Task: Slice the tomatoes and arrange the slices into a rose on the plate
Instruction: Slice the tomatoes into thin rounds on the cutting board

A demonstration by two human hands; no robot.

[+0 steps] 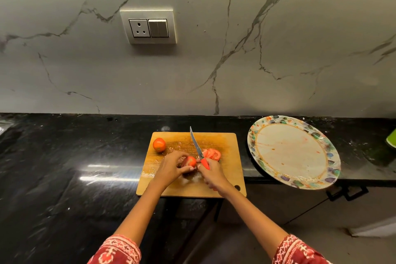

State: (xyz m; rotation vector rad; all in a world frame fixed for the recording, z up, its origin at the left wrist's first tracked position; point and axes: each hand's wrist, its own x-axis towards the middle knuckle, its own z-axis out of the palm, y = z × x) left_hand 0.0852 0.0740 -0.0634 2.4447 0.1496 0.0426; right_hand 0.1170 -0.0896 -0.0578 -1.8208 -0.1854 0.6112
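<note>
**Knife poised just right of the held tomato**

On the wooden cutting board (227, 180), the left hand (171, 167) curls its fingers and thumb around a part-cut tomato (190, 161), pinning it near the middle of the board. The right hand (211, 174) grips the red handle of a knife (198, 149), fingers wrapped closed around it. The blade runs away from the person toward the wall, its tip raised and leaning slightly left, so its long axis lies roughly across the tomato's exposed right face.

That is the relation that matters: the tomato sits immediately left of the blade, and the left fingertips are just beyond the fruit's far side. Any next cut would likely come down on the right end of the tomato, close to those fingertips, so they probably need to stay tucked back.

A small pile of cut slices (212, 154) lies just right of the blade. A whole tomato (159, 144) waits at the board's far left corner. The patterned plate (252, 135), smeared but holding no slices, sits well to the right on the black counter (64, 156), nearer the right hand.
</note>
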